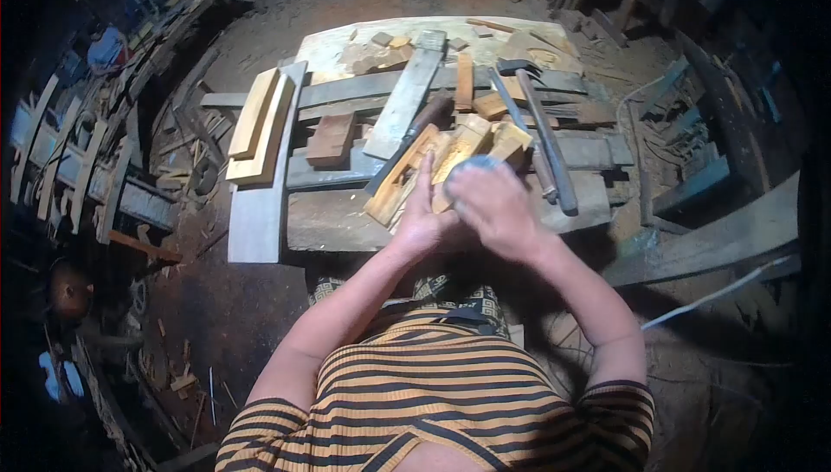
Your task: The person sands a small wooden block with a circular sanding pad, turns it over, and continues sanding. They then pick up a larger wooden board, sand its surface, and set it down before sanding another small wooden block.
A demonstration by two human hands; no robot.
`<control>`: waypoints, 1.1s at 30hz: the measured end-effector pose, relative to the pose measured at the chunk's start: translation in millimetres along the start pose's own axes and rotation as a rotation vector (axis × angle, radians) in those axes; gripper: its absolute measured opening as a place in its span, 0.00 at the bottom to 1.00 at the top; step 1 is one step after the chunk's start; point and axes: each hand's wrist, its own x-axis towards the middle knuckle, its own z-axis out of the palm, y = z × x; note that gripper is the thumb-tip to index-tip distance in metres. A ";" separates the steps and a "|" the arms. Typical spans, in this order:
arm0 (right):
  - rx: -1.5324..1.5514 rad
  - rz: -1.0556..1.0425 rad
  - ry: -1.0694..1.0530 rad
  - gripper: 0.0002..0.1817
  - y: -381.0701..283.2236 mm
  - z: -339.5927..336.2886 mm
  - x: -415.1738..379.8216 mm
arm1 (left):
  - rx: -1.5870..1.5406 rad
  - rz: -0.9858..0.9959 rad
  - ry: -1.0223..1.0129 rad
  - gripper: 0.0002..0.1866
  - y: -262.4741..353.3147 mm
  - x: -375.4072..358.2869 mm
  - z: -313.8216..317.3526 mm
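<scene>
My left hand (422, 216) is wrapped round the near end of a light wooden block (464, 145), its thumb pointing away from me along the block. Over the same block, my right hand (498, 208) is closed on a small grey-blue object (478, 165), partly hidden by the fingers and slightly blurred. Left of my left hand lies a slotted wooden piece (400, 186). A dark-handled chisel (430, 115) slants behind it. Another pale block (511, 141) sits just beyond my right hand. A hammer (544, 130) rests to the right.
Two yellowish boards (260, 121) lie on a grey plank (257, 221) at the table's left. A reddish-brown block (331, 140) and a long grey slat (407, 95) are nearby. Timber surrounds the wooden worktable (346, 234). A pale cable (718, 293) runs at right.
</scene>
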 end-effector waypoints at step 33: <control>-0.201 0.481 0.274 0.20 99.0 75.5 -83.2 | 1.314 0.025 0.960 0.43 -35.8 -55.4 -234.3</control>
